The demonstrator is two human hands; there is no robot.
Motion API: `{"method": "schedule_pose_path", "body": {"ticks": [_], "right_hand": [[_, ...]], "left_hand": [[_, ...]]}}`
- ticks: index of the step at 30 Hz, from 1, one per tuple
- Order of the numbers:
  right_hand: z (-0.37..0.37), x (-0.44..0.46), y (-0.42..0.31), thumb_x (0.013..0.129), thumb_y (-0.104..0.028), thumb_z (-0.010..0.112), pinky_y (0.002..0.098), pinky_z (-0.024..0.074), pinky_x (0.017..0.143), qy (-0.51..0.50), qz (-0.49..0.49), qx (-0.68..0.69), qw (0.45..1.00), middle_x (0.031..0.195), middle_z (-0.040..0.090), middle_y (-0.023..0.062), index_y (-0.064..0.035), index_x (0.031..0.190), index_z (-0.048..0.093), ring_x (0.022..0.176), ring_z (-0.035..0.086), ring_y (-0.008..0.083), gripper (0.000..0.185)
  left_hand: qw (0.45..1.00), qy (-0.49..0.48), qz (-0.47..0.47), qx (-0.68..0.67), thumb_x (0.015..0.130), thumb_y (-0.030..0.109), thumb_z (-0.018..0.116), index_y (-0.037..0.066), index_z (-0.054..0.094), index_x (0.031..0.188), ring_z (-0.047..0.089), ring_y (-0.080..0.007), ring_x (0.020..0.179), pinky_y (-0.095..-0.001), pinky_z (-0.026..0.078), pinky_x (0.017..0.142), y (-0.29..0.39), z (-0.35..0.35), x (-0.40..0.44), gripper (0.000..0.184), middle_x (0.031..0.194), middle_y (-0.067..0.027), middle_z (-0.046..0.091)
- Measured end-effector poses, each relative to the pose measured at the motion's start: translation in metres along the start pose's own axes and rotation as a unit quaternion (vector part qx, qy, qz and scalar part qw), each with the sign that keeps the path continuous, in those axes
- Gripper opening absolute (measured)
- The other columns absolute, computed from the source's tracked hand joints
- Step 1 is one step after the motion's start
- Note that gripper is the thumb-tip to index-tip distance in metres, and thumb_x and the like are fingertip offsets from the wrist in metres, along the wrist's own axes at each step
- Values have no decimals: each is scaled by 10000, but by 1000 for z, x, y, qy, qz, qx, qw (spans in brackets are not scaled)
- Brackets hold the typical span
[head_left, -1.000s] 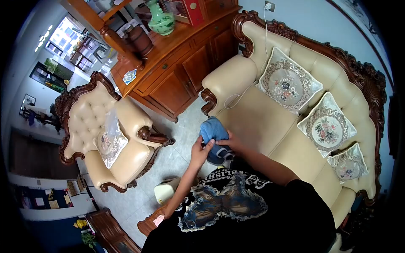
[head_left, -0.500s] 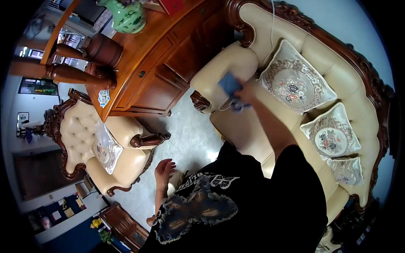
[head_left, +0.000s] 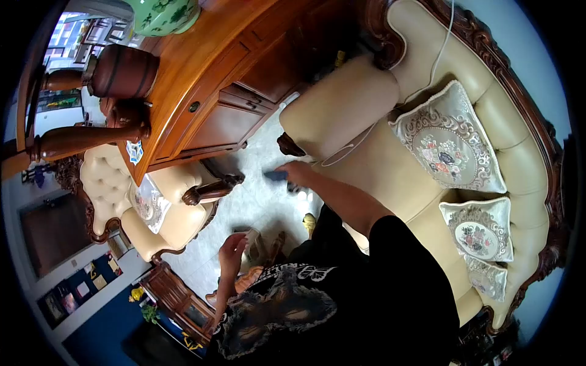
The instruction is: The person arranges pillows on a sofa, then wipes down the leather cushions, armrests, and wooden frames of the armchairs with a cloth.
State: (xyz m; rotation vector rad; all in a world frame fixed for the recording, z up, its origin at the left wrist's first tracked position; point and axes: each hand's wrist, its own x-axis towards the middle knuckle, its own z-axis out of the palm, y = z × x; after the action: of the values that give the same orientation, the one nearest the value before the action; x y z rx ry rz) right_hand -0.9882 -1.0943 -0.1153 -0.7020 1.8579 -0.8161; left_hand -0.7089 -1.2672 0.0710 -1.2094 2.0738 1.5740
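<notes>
My right hand [head_left: 298, 174] is closed on a blue cloth [head_left: 276, 175], over the tiled floor just off the front corner of the sofa's armrest [head_left: 342, 104]. Part of the cloth is hidden by the hand. Lower and to the left, my left hand [head_left: 233, 249] is raised with bent fingers and holds nothing. It is nearest to a small cream-coloured item [head_left: 250, 244] beside my body. A white cable [head_left: 348, 148] lies along the sofa seat near my right forearm.
The cream sofa [head_left: 390, 177] with patterned cushions [head_left: 448, 155] fills the right. A wooden cabinet [head_left: 213, 122] bearing a green vase [head_left: 165, 13] and a brown barrel [head_left: 124, 71] stands upper left. Below it is a cream armchair [head_left: 146, 235].
Both hands held the cloth at first; my left hand let go and moved left. My right hand carried the cloth over the sofa seat, then left and down over the floor. The view shifted towards the cabinet.
</notes>
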Motion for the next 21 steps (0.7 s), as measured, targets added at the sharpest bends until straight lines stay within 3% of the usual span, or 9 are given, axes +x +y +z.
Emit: {"method": "schedule_pose_path", "body": {"ticks": [3,4,6,9,12,16,18,20,21], "right_hand": [[-21,4,2,739,-26,596,376,502,908,-70,-166,-43,983,1111,687,119,-190,1177,687,1051,642,235,476],[-40,14,17,812,-168,651,396,534,795,0,-244,14,970,1041,702,80,-202,1186,672,971,663,249,376],[-119,25,54,814,-183,651,413,533,735,161,-130,-72,976,929,697,103,-152,1123,676,858,662,278,312],[-258,1,73,819,-205,650,440,532,645,419,130,-224,870,763,691,136,-77,1030,682,689,660,322,250],[-300,-48,42,926,-235,622,442,559,691,604,195,-233,737,1183,638,204,-33,1324,536,938,666,337,454],[-241,-18,68,872,-200,643,490,533,810,465,251,-240,814,1268,618,152,-102,1386,500,998,645,353,543],[-160,8,70,852,-188,665,444,501,914,418,28,-320,850,1260,618,152,-139,1359,525,1078,620,346,528],[-89,12,25,758,-152,731,423,507,892,220,83,-291,927,1190,656,143,-174,1367,516,1028,643,355,647],[-55,19,23,745,-111,726,409,513,865,149,-15,-207,967,1152,671,154,-148,1319,565,979,655,362,596]], "left_hand": [[998,-15,42,43,955,122,600,12,645,1122,677,-169,930,-283,542,796,7,-1,4,204,967,-83,703],[995,-3,65,82,951,126,606,20,646,1126,679,-174,939,-292,544,802,28,3,-2,209,979,-91,701],[997,2,41,61,937,119,616,20,654,1116,682,-185,935,-315,550,796,18,3,-6,209,1008,-104,701],[997,6,35,72,919,110,629,17,658,1106,685,-198,918,-321,552,792,-4,6,-15,211,1006,-114,701],[996,-4,47,81,899,102,643,17,661,1089,693,-219,879,-329,556,778,-13,10,-29,209,989,-122,701],[997,-6,56,61,892,107,640,25,657,1095,695,-247,875,-345,554,767,-11,11,-37,219,972,-153,697],[996,6,65,65,887,114,637,30,658,1097,695,-257,875,-351,551,772,-15,11,-37,227,970,-161,697],[994,-7,59,89,869,131,630,38,661,1081,688,-291,856,-372,543,783,-10,16,-35,234,957,-170,694],[993,-7,74,92,871,143,626,42,657,1081,680,-297,848,-382,540,777,-17,18,-31,235,936,-167,689]]}}
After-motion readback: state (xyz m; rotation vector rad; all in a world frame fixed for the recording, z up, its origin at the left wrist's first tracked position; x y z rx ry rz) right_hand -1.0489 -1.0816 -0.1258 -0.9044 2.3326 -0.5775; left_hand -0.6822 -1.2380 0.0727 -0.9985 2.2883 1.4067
